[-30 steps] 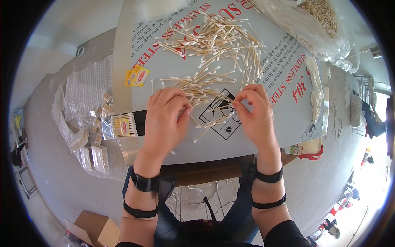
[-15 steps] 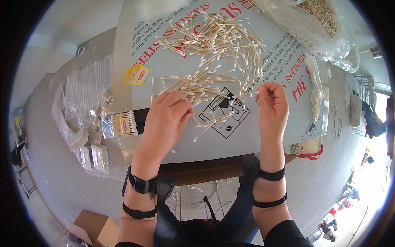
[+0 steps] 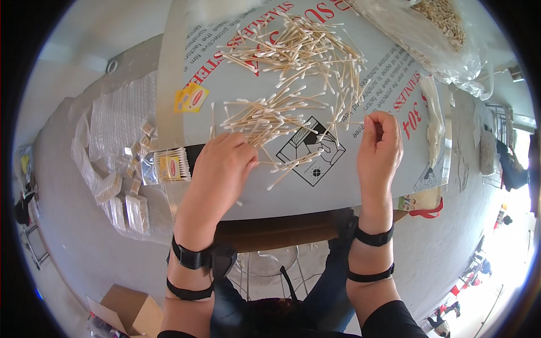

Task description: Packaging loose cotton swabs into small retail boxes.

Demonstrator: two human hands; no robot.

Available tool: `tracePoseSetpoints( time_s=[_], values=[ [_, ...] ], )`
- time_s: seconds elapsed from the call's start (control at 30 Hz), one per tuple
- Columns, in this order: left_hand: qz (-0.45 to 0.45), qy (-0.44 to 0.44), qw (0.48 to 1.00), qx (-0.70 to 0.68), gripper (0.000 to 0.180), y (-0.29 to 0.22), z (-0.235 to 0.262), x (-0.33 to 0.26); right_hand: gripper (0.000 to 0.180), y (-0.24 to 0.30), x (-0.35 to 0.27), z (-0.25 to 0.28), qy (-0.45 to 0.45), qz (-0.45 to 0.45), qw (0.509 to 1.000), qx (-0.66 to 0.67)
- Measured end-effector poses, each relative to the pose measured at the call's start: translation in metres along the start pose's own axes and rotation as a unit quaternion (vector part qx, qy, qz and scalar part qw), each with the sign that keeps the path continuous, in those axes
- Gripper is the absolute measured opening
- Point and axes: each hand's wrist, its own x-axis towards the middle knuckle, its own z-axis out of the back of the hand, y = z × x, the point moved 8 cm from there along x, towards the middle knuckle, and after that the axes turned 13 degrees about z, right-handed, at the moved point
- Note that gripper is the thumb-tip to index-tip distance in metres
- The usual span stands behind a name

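Observation:
My left hand (image 3: 222, 169) is closed at the near edge of a loose pile of cotton swabs (image 3: 270, 115), and a swab (image 3: 269, 163) sticks out from its pinched fingertips. To the right, my right hand (image 3: 381, 141) pinches one end of another cotton swab (image 3: 350, 122), which points left over the sheet-covered table (image 3: 315, 200). A few swabs (image 3: 296, 164) lie loose between the hands. Farther back spreads a larger heap of swabs (image 3: 298, 48). Left of my left hand, a clear packet of swabs (image 3: 171, 165) with a yellow label lies by a black strip.
Small yellow printed cards (image 3: 192, 98) lie at the table's left. Bubble wrap (image 3: 125, 110) with several filled packs (image 3: 137, 213) sits beyond the left edge. A clear bag full of swabs (image 3: 442, 25) stands far right. An open cardboard box (image 3: 127, 310) is on the floor.
My left hand has shifted slightly left and toward me with its swab. My right hand has moved a little right, still pinching its swab. The view has shifted slightly.

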Motion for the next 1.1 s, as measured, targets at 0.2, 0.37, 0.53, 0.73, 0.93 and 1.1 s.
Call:
tracePoseSetpoints(
  time_s=[0.2,0.37,0.53,0.73,0.93,1.1],
  values=[
    [0.011,-0.027,0.999,-0.039,0.013,0.011,0.015,0.000,0.009,-0.009,-0.001,0.002,-0.037,-0.035,0.995,0.081],
    [0.066,0.052,0.996,-0.017,0.021,0.035,0.026,-0.012,0.008,-0.015,0.002,0.013,-0.052,-0.029,0.998,0.026],
    [0.092,0.124,0.987,0.035,0.030,0.040,0.020,-0.030,0.008,-0.013,0.001,0.010,0.021,-0.120,0.969,0.215],
    [0.085,0.097,0.987,0.091,0.026,0.038,0.015,-0.034,0.009,0.066,-0.038,-0.028,0.436,-0.107,0.836,0.315],
    [0.092,0.092,0.990,0.056,0.017,0.039,0.012,-0.031,0.018,0.088,-0.051,-0.052,0.474,0.004,0.849,0.234],
    [0.021,0.038,0.999,0.023,0.016,0.024,0.004,-0.027,0.025,0.100,-0.045,-0.066,0.261,0.212,0.938,0.087]
  ],
)
